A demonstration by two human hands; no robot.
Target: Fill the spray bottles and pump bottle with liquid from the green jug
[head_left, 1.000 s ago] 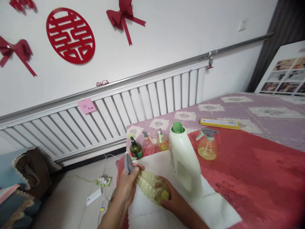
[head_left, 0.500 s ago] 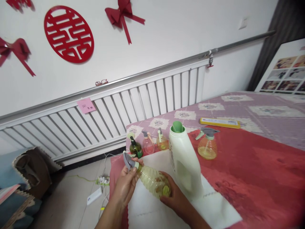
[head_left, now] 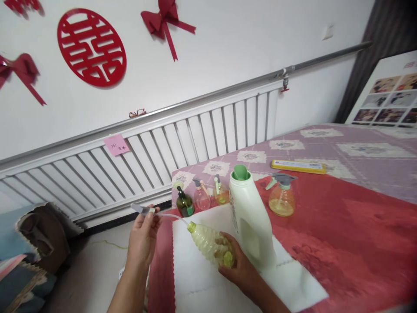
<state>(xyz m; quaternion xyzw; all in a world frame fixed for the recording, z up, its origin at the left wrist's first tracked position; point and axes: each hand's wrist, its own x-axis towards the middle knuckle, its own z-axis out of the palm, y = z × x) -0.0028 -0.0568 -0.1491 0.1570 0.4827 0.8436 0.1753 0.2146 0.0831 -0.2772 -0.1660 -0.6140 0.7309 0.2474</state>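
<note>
My right hand (head_left: 239, 265) is wrapped round the lower end of a ribbed, yellowish clear bottle (head_left: 208, 243), tilted with its open neck toward the left. Closed on a grey and pale green spray head (head_left: 143, 209), my left hand (head_left: 145, 232) is up and to the left of the neck. A thin bent dip tube (head_left: 174, 216) runs from the spray head to the bottle's mouth, its far end still at or inside the neck. Just right of the bottle stands a large white jug (head_left: 252, 221) with a green cup-like piece (head_left: 241, 172) in its top.
Behind the hands stand a dark green pump bottle (head_left: 185, 204), a pink spray bottle (head_left: 202, 198) and a yellow one (head_left: 220, 193). Another spray bottle (head_left: 282, 202) is on the red cloth (head_left: 342, 226), near a yellow case (head_left: 298, 166). A white cloth (head_left: 195, 282) lies underneath.
My left hand has moved left, drawing the spray head off the bottle's neck and exposing the dip tube. My right hand keeps the bottle in nearly the same place.
</note>
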